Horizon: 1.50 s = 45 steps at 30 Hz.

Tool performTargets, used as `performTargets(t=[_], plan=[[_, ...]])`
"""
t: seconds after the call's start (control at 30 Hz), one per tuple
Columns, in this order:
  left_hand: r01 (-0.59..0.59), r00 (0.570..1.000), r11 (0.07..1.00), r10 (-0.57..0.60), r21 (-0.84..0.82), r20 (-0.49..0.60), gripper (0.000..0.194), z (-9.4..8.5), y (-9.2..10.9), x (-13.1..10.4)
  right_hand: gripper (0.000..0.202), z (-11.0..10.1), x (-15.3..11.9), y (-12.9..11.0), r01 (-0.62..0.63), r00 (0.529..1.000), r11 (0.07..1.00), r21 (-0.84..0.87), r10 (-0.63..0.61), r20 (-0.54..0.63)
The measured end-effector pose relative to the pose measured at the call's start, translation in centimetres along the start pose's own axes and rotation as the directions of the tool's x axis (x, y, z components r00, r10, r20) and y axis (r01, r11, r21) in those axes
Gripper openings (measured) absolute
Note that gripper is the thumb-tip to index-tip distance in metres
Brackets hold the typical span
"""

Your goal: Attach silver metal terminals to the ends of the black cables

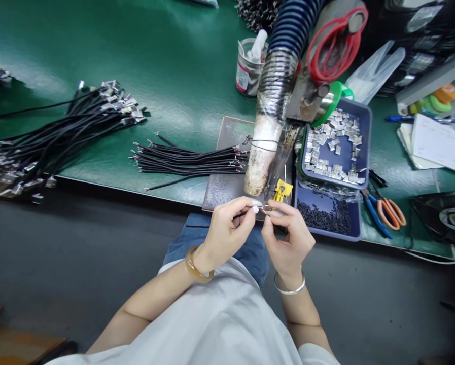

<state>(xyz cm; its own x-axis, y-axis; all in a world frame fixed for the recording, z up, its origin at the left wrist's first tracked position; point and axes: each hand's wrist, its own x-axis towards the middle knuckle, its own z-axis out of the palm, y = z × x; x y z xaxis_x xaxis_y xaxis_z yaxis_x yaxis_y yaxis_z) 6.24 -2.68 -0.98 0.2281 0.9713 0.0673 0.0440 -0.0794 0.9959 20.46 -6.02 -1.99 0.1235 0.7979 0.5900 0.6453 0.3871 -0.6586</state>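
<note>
My left hand (229,228) is closed in a pinch on a black cable (239,216). A small white connector (255,209) shows at its fingertips. My right hand (290,230) is also pinched shut, just to the right, on the thin wires (264,209) at the cable's end. Fingers partly cover this spot, so how wires and connector meet cannot be made out. Just beyond the hands is a yellow clip-like piece (283,190). A bundle of black cables (189,159) with stripped ends lies on the table, partly over a dark plate (227,190).
A taped hose (267,109) comes down close in front of my hands. To the right stand a tray of metal connectors (336,144), a tray of black tubing pieces (322,213) and orange-handled pliers (390,213). Finished-looking cables (78,124) lie left; a jar (249,76) stands behind.
</note>
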Motion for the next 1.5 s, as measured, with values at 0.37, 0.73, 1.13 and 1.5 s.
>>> performTargets(t=[0.37, 0.73, 1.13, 1.5], plan=[[-0.007, 1.0, 1.0, 0.007, -0.031, -0.005, 0.014, 0.24, 0.02, 0.2, 0.015, 0.15, 0.34, 0.05, -0.041, 0.999, 0.999, 0.016, 0.041, -0.016], [-0.02, 1.0, 0.999, 0.019, -0.05, -0.021, 0.012, 0.29, -0.25, -0.15, 0.017, 0.31, -0.39, -0.08, -0.066, 0.998, 0.995, 0.074, 0.067, -0.013], [0.007, 1.0, 0.991, -0.01, -0.133, -0.025, 0.011, 0.51, -0.31, -0.05, 0.015, 0.28, -0.21, 0.07, -0.123, 0.992, 0.991, 0.049, 0.124, -0.015], [0.007, 0.999, 0.983, -0.017, -0.183, -0.049, 0.011, 0.7, -0.31, -0.12, 0.016, 0.49, -0.17, -0.17, -0.062, 0.997, 0.995, 0.072, 0.065, -0.03]])
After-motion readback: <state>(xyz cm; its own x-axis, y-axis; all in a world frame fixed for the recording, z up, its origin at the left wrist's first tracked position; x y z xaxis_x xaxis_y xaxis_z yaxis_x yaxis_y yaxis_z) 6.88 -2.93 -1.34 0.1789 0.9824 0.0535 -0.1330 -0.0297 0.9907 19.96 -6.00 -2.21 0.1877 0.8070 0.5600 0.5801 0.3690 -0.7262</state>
